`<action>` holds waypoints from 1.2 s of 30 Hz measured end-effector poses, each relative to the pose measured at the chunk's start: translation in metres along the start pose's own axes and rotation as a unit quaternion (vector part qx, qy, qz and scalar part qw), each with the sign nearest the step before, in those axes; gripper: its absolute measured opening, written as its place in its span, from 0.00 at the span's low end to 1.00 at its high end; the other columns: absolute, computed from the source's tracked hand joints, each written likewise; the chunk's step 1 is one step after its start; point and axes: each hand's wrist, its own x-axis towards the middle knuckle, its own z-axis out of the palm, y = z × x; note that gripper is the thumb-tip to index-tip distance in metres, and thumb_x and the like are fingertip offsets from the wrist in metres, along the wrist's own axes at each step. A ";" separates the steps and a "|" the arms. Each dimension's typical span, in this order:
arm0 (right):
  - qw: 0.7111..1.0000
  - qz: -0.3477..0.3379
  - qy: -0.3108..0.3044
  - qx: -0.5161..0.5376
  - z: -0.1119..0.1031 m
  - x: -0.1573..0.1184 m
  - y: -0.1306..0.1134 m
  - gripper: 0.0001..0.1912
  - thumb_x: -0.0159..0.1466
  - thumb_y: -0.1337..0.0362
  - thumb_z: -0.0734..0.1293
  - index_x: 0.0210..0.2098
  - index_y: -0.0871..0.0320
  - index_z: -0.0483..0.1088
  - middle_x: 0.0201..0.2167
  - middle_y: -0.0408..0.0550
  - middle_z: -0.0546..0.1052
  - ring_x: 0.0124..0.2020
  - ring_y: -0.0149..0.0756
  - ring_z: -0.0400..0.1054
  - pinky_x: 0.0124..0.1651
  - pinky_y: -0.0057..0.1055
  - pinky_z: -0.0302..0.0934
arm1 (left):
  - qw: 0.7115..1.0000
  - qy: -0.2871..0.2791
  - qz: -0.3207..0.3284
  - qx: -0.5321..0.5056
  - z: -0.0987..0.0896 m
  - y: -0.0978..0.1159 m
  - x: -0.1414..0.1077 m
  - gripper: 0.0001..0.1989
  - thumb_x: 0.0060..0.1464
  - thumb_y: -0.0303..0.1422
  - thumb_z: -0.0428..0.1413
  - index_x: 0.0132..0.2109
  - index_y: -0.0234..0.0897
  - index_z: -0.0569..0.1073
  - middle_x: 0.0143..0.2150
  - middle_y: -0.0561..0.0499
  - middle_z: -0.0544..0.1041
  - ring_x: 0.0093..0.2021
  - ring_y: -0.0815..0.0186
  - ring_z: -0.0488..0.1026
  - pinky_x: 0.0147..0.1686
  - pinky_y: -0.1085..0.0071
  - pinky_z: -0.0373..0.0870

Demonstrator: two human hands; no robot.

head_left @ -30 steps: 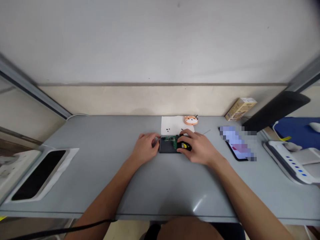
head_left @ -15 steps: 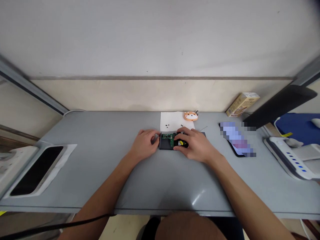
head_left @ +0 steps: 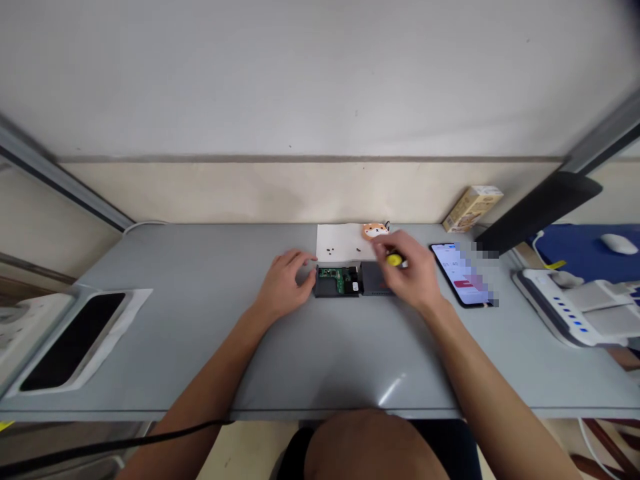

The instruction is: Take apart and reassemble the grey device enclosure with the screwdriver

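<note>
No text can be read: the phone (head_left: 450, 267) is pixelated (in blocks), the carton (head_left: 472, 209) behind it and the circuit board (head_left: 337, 281) left of it too small.

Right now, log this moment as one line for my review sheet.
left hand: open, beside dark device case holding green circuit board | right hand: holding yellow-and-black tool | white paper: small black screws

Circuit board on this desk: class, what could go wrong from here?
The screwdriver in the right hand is close to the exposed circuit board, so a slip might scratch it. The small screws lie loose on the paper and could get knocked off or lost. The left hand beside the board might nudge it.
</note>
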 end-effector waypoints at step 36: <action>0.943 0.292 0.126 0.102 0.018 -0.004 0.022 0.23 0.68 0.41 0.63 0.35 0.55 0.72 0.23 0.40 0.72 0.25 0.33 0.68 0.32 0.30 0.64 | 0.985 -0.145 0.083 -0.054 0.021 0.023 0.010 0.28 0.64 0.38 0.60 0.67 0.48 0.61 0.64 0.50 0.73 0.63 0.55 0.70 0.66 0.52 0.56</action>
